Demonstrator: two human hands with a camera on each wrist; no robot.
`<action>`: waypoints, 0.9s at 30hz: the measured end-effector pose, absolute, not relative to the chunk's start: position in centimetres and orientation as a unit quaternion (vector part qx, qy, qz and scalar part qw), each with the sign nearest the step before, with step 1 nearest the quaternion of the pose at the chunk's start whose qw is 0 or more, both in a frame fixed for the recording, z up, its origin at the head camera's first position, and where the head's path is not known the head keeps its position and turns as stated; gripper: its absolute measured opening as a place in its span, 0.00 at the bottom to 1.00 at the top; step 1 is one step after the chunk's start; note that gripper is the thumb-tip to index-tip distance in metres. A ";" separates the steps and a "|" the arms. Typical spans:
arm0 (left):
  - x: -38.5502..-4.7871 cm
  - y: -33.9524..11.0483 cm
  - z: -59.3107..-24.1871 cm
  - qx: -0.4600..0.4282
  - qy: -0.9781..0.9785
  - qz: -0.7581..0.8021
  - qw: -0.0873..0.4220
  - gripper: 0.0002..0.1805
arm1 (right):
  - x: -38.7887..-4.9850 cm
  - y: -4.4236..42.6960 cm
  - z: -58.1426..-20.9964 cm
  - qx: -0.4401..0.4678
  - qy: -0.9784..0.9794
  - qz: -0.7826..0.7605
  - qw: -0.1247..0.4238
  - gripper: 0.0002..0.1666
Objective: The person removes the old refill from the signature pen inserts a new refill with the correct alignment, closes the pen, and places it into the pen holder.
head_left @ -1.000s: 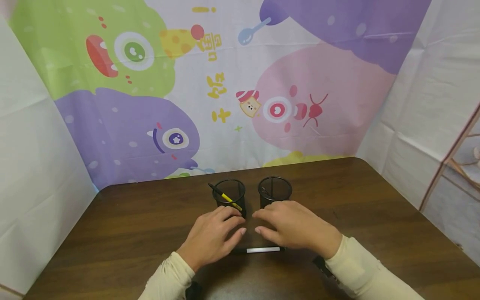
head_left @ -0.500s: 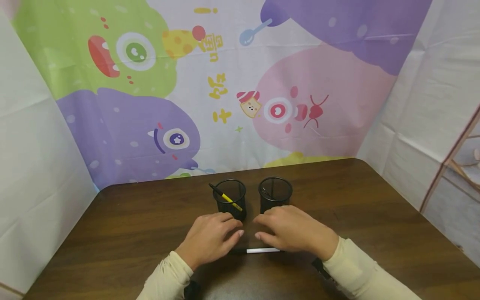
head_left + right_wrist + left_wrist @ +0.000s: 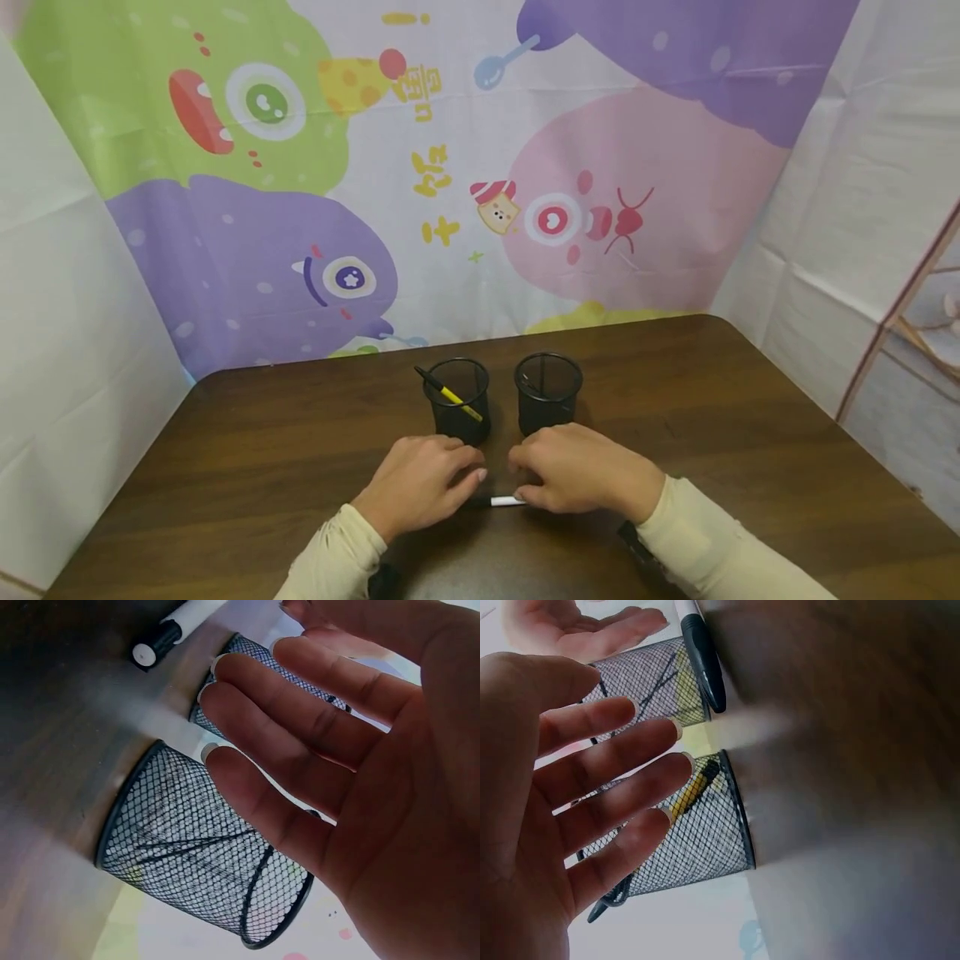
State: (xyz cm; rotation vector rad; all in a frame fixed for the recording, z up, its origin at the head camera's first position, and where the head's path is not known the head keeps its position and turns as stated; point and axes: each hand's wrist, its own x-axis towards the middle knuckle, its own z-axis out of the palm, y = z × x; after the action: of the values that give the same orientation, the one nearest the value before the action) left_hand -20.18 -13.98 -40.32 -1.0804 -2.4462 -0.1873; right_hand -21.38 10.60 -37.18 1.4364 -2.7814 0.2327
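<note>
Two black mesh cups stand side by side on the table: the left cup (image 3: 459, 421) holds a yellow and black pen (image 3: 457, 400), the right cup (image 3: 546, 410) something thin and dark. In front of them lies a marker (image 3: 504, 502) with a white barrel and black cap. My left hand (image 3: 423, 483) hovers near the marker's left part, fingers relaxed, palm bare in the left wrist view. Over the marker's right part is my right hand (image 3: 585, 471), fingers loosely extended and holding nothing in the right wrist view.
The brown wooden table (image 3: 300, 433) has a printed cartoon cloth (image 3: 450, 292) hanging behind it. White cloth walls (image 3: 67, 292) rise at the left and right sides.
Both hands have drawn back from the cups toward the marker. The right hand has lowered and now covers the marker's right part. The cups and marker have stayed in place.
</note>
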 end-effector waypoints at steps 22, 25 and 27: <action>-20.2 -14.5 -40.3 -0.372 -0.904 -0.073 0.197 0.07 | -21.5 10.5 -37.9 0.457 -0.887 0.069 -0.021 0.08; -20.3 -14.6 -40.4 -0.369 -0.906 -0.071 0.194 0.07 | -21.5 10.6 -38.1 0.454 -0.888 0.069 -0.024 0.08; -20.4 -14.6 -40.4 -0.367 -0.907 -0.070 0.194 0.07 | -21.5 10.7 -38.2 0.450 -0.890 0.071 -0.030 0.09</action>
State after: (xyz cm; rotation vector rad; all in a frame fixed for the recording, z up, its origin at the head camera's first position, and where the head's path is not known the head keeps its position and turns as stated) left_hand -20.36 -14.65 -40.43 -1.0290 -2.5435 -0.1977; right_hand -21.53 10.66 -38.18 1.4426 -2.8496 0.2261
